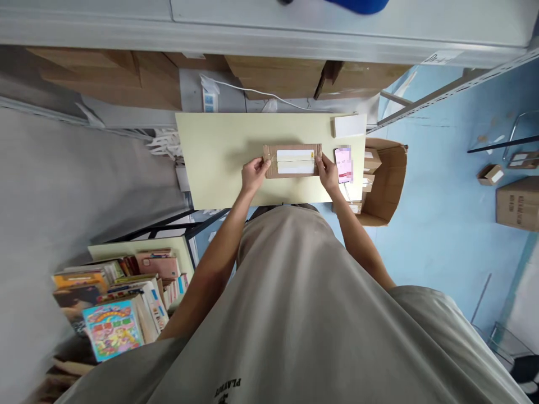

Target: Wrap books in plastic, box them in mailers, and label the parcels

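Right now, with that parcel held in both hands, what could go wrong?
The right hand is close to the phone, so a sideways move might knock it. The parcel is held only at its two ends, so if the left hand slipped, that end might dip.

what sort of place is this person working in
Probably a packing or storage room: a labelled cardboard parcel is held at a table, an open carton beside it contains smaller boxes, and large boxes line the far side.
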A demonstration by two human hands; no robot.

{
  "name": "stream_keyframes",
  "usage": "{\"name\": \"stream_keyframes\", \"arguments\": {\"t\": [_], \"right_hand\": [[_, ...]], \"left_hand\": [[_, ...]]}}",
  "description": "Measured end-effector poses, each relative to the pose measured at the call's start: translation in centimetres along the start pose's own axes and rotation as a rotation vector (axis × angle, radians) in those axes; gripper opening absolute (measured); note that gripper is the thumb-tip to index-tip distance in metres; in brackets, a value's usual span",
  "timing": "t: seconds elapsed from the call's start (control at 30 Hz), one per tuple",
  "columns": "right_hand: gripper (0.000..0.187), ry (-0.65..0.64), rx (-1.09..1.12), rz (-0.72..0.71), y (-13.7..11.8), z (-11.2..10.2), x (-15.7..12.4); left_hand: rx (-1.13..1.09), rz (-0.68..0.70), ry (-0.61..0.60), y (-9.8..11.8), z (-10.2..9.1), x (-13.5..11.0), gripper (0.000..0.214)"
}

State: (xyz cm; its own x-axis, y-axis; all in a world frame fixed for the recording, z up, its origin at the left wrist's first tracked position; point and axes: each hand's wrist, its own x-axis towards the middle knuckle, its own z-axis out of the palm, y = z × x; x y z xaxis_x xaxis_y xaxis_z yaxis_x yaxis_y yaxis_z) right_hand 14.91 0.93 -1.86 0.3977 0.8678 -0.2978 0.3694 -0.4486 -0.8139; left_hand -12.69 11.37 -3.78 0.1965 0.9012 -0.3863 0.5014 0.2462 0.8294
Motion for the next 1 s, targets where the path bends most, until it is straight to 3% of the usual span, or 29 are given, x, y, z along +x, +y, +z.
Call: {"name": "stream_keyframes", "arguments": {"t": [0.17,0.3,0.4,0.6,0.73,0.87,1.0], "right_hand": [[0.061,0.137,-0.031,0.003,-0.4,-0.7,-1.4],[0.056,0.257,-0.019,-0.031,0.1,-0.6,-2.8],[0.053,0.264,0.057,0.026,0.8,0.4,-3.8],[0.034,0.171,0.068,0.249,1.6,3.7,-6.1],[0.042,0.184,0.072,0.337,1.6,4.6,-7.6],[0.058,0.26,0.073,0.345,1.8,3.3,-8.9],[0.059,0.349,0.054,0.288,2.9,-0.1,-9.2]], "left_hand": [[0.154,0.007,0.003,1.5,-1.3,-1.0,0.019],[0.093,0.047,0.043,1.9,-2.0,-2.7,0.028],[-0.06,0.036,0.026,0.8,-1.9,-3.4,0.037],[-0.148,-0.174,-0.066,-3.2,-1.4,-4.1,0.033],[-0.156,-0.193,-0.095,-4.9,-1.7,-4.4,0.038],[-0.108,-0.089,-0.027,-4.8,-2.2,-3.8,0.039],[-0.067,0.088,0.078,-2.9,-2.7,-2.5,0.036]]}}
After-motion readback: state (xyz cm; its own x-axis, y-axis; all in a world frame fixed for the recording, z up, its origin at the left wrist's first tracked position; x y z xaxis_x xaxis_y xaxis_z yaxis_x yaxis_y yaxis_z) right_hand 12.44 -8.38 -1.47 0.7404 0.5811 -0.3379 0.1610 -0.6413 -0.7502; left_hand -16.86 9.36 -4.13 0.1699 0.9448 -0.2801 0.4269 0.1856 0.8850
